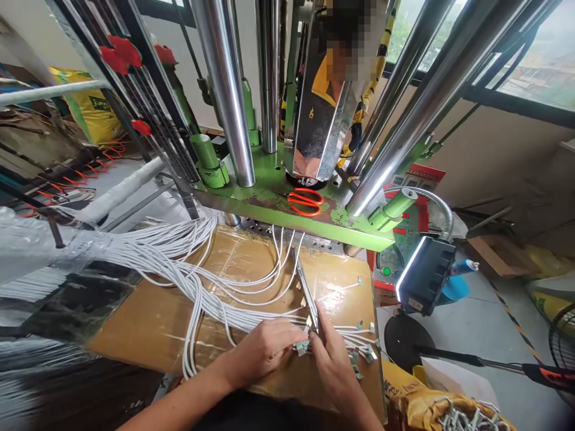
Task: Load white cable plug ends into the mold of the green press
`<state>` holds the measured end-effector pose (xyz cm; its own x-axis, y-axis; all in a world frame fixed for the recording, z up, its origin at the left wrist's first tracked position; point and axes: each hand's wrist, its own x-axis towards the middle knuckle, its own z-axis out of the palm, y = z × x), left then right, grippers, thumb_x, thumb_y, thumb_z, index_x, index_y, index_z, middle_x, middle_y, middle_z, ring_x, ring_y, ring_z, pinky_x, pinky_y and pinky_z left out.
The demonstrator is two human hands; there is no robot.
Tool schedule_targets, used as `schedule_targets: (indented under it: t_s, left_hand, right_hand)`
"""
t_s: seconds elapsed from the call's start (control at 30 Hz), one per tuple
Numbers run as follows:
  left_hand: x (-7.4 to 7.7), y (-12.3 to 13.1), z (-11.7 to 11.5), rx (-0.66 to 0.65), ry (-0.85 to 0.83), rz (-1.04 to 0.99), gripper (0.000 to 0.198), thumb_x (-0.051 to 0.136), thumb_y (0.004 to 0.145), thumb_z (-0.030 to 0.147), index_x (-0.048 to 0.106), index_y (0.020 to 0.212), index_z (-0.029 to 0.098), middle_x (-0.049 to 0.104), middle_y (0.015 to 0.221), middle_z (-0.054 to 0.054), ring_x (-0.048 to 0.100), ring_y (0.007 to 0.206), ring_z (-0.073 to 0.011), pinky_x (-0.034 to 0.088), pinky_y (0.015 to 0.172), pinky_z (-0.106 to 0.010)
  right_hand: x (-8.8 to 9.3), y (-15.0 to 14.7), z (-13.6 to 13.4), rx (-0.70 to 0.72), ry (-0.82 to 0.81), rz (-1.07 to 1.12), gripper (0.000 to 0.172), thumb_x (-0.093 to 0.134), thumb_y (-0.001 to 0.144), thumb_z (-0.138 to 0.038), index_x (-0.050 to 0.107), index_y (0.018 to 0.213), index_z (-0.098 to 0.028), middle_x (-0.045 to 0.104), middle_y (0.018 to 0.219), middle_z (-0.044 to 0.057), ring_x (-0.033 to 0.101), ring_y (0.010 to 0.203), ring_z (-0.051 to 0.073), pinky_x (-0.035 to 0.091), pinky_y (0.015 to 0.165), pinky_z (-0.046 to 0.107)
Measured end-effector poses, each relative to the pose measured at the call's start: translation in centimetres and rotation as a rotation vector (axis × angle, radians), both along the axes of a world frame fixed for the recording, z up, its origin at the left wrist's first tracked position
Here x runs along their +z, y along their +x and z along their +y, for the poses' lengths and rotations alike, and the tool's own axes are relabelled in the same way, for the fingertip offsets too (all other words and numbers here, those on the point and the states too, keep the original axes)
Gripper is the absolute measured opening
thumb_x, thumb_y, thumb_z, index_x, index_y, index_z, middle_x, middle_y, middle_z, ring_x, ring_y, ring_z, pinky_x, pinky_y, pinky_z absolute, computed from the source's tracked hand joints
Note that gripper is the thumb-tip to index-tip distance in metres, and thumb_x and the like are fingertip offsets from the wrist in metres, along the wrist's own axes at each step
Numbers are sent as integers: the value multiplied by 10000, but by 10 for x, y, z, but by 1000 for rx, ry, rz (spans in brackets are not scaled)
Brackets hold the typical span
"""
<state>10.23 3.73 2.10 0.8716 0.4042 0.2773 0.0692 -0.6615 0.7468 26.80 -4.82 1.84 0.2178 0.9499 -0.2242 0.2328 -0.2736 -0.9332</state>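
My left hand (265, 350) rests on a bundle of white cables (179, 269) that runs across a brown taped board (153, 323), its fingers pinching small connector ends (302, 346). My right hand (335, 359) is closed around a long thin metal tool (306, 291), whose tip points up toward the green press. More connector ends (363, 353) lie loose on the board just right of my hands.
A green press table (269, 197) with steel columns stands behind the board, with orange scissors (305, 202) on it. A work lamp on a flexible arm (424, 272) hangs at the right. A yellow sack (426, 401) sits at the lower right. More cable bundles lie left.
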Motion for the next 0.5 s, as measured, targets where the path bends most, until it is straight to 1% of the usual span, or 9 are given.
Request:
schedule_targets:
  t_s: [0.1,0.23,0.37,0.43,0.5]
  left_hand:
    - [-1,3,-1,6,3,2,364,364,905,84,633,1135,170,706,1044,-111,641,944,-217,491,865,-335]
    - [-5,3,-2,13,31,25,381,347,903,88,623,1155,159,704,1026,-116,629,895,-224,491,812,-342]
    - [-9,1,-3,13,49,-1,404,344,883,48,603,1171,161,697,1044,-109,621,923,-227,481,829,-340]
    - [-11,2,-3,14,52,-8,407,348,877,41,597,1176,161,694,1053,-110,619,932,-230,478,829,-339]
    - [-14,3,-3,22,49,-12,396,352,881,50,604,1168,156,698,1031,-114,620,901,-229,476,806,-336]
  right_hand:
    - [0,0,-1,-1,8,17,581,427,889,-213,312,1458,-212,376,1488,16,295,1391,162,166,1175,362]
    - [-2,1,-2,-26,10,35,571,455,884,-219,345,1445,-225,384,1484,5,286,1396,176,172,1176,372]
    - [-4,0,-3,-52,22,57,552,466,888,-226,371,1432,-246,405,1470,-3,297,1392,187,182,1174,389]
    - [-5,-1,-3,-46,26,53,552,458,893,-231,361,1437,-242,409,1468,1,300,1391,184,184,1174,385]
    - [-6,-2,-3,-38,22,27,554,444,897,-240,350,1443,-219,409,1468,19,314,1384,180,189,1172,377]
